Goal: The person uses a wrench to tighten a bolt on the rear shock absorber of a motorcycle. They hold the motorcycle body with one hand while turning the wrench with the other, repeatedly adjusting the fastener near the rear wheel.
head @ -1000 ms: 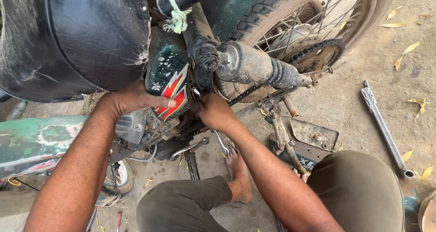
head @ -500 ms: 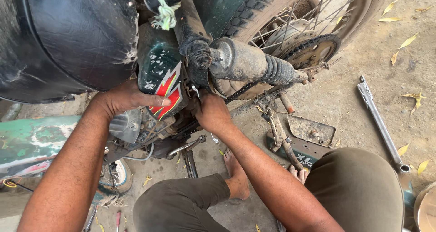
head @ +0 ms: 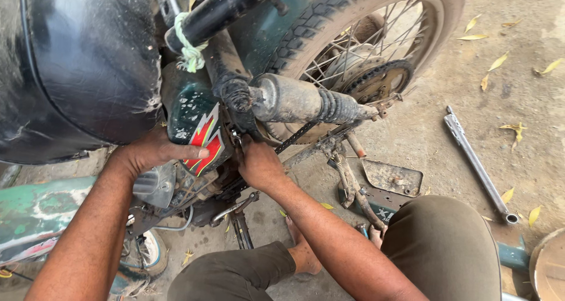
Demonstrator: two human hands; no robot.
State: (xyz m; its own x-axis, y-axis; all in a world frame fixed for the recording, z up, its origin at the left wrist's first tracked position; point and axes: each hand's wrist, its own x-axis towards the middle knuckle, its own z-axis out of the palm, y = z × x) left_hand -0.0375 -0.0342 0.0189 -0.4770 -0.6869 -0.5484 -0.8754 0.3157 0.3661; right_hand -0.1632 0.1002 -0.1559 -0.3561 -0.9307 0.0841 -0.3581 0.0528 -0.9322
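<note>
While my left hand (head: 154,152) lies flat on the side panel (head: 197,130), my right hand's (head: 257,162) fingers, hidden, work behind it; panel still on.

The left hand (head: 154,154) is pressing flat on the green side panel (head: 197,124) at centre left, thumb lying across its red flash. The right hand (head: 257,162) is reaching in just beside it, under the shock absorber (head: 306,101). A long wrench (head: 477,162) is lying on the ground (head: 529,130) at right, below the rear wheel (head: 376,36).
</note>
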